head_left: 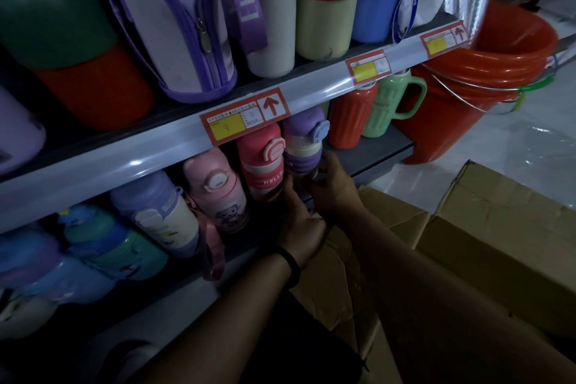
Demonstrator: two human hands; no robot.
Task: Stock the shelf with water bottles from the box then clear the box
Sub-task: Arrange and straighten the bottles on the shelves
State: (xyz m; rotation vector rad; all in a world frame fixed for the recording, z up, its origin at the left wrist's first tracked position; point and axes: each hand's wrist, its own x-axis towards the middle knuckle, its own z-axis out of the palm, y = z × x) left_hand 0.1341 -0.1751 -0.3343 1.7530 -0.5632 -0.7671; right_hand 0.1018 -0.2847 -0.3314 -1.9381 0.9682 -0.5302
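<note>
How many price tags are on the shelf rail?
3. One tag above the red bottle, one above the orange flask, one at the right end of the rail. Others may be out of view.

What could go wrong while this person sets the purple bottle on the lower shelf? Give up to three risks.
1. Both the left hand and right hand grip the purple bottle low down, so its top may tip or knock the price rail just above.
2. It sits close beside the red HELLO bottle; a nudge might topple neighbours.
3. The pink strap hangs over the shelf edge near the left forearm and could snag.
</note>
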